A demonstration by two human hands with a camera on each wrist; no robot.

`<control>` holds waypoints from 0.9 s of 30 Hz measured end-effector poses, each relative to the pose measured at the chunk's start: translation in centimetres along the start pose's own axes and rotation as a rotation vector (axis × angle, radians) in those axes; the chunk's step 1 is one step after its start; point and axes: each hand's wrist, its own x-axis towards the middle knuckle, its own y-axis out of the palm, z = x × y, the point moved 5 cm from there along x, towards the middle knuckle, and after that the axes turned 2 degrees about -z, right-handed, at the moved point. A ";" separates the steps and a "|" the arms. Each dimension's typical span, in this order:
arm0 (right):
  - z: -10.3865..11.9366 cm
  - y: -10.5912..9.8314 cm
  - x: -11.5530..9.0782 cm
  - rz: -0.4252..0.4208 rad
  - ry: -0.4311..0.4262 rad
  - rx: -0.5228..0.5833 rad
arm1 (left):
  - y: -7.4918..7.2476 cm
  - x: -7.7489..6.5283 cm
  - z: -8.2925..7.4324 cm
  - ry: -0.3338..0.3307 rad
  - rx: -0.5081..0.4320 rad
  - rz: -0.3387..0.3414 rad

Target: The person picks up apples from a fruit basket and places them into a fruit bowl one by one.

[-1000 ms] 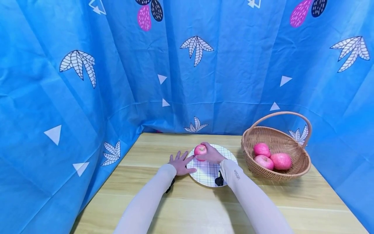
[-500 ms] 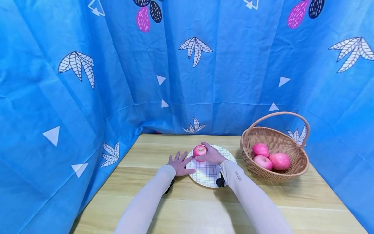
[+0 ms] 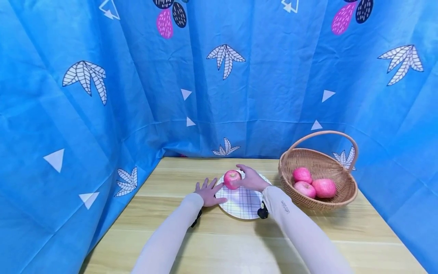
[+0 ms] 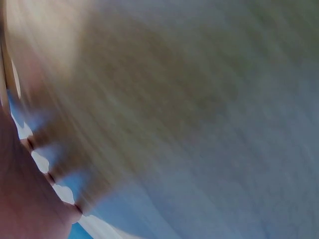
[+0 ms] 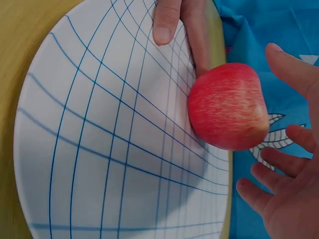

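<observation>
A red apple [image 3: 231, 179] sits at the back left of a round white plate [image 3: 243, 207] with a blue grid pattern. My right hand [image 3: 252, 179] is just right of the apple, thumb and fingers spread. In the right wrist view a gap shows between these fingers and the apple [image 5: 229, 107]. My left hand [image 3: 208, 193] rests at the plate's left edge with fingers spread and straight; its thumb lies over the rim, beside the grid [image 5: 107, 164]. The left wrist view is blurred, showing mostly tabletop and part of the left hand [image 4: 30, 194].
A wicker basket [image 3: 318, 203] with a tall arched handle stands at the right, holding 3 red apples [image 3: 324, 188]. Blue patterned curtain [image 3: 226, 102] hangs behind and along both sides of the wooden table [image 3: 232, 243].
My right hand has loosened its grip on the apple and drawn slightly away to the right. The apple stays on the plate. My left hand keeps its place; the head view has shifted slightly.
</observation>
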 end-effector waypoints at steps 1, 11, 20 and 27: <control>0.2 -0.2 -0.2 -0.003 -0.007 -0.008 | 0.4 0.4 0.3 -0.002 -0.003 -0.001; 1.2 -1.9 -2.0 -0.002 -0.064 -0.039 | 2.6 2.7 2.2 -0.003 -0.018 -0.023; 2.7 -4.0 -4.2 0.029 -0.139 -0.098 | 2.2 2.4 2.0 -0.011 -0.012 -0.019; 3.4 -5.3 -6.0 0.054 -0.155 -0.096 | 2.3 2.1 1.8 0.001 -0.011 -0.028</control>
